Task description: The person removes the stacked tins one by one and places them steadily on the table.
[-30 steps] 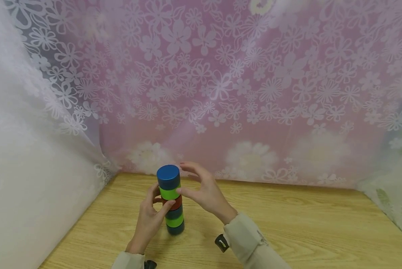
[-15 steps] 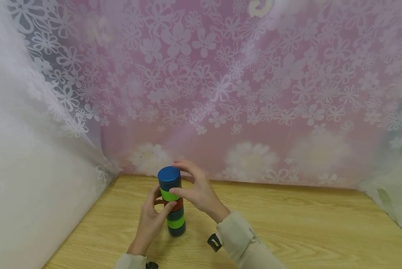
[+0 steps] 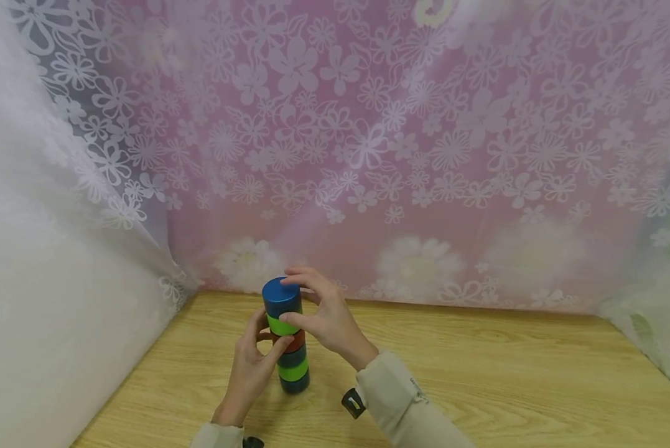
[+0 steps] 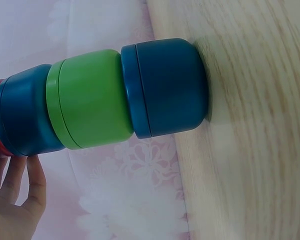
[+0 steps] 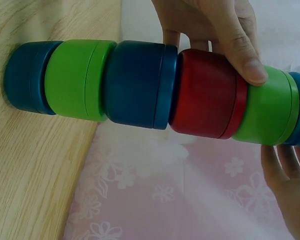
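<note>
We see the canister stack [image 3: 297, 342] standing on the desk [image 3: 480, 373]; from its left, the left hand [image 3: 252, 361] curls, clamped round its upper middle; from its right, the right hand [image 3: 328, 314] arches, thumb and bent fingers clamped near its top.

1. Blue lidded cylindrical canisters [image 3: 277, 295]: smooth-surfaced; a metallic sheen is shown by the uppermost.
2. Bright green lidded cylindrical canisters [image 4: 92, 100]: smooth, satin-finished; whether metal or plastic is used cannot be told.
3. Dark red lidded cylindrical canister [image 5: 205, 95]: smooth, finished in low gloss.
4. Pale yellow-brown tabletop [image 3: 508, 373]: wood-grained, mostly matt.
5. Pink, white-flowered curtain [image 3: 424, 143]: thin, sheet-like; soft shine is seen along creases.
6. Beige sleeves [image 3: 393, 389]: made of matt cloth.
</note>
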